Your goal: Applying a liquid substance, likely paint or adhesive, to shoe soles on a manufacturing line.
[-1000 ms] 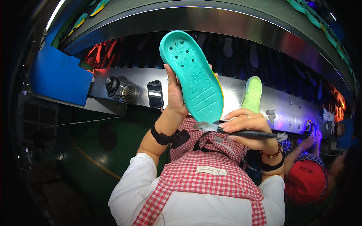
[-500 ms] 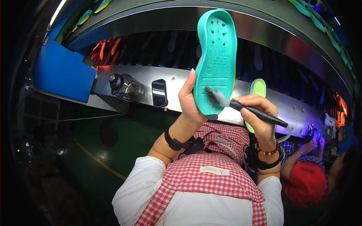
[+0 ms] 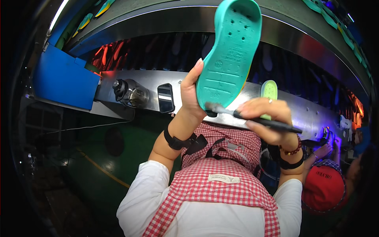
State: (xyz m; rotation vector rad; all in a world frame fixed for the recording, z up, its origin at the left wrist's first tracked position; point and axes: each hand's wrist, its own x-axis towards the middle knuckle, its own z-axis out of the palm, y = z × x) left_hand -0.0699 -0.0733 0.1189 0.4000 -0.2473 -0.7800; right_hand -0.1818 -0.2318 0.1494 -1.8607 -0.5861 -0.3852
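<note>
My left hand (image 3: 191, 93) is closed round the heel end of a teal shoe sole (image 3: 227, 63), thumb along its left edge. The sole is held up and tilted, toe end away from me, with small holes near the toe and raised bars lower down. A sliver of yellow shows along its right edge. My right hand (image 3: 272, 118) grips a black-handled brush (image 3: 276, 125). Its pale, slightly blurred bristles lie at the sole's heel, close to my left fingers. The left fingers behind the sole are hidden.
On the metal bench (image 3: 152, 79) are a clear bottle with a black lid (image 3: 134, 94), a phone (image 3: 166, 98) and a lime-green sole (image 3: 269, 90). Beyond runs a conveyor (image 3: 154, 17) carrying teal soles. A blue box (image 3: 65, 79) stands left; a person in a red cap (image 3: 324, 187) works at right.
The brush has moved from the middle of the heel area to the heel's lower edge. The sole has tilted, its toe shifting up and right, its heel slightly left.
</note>
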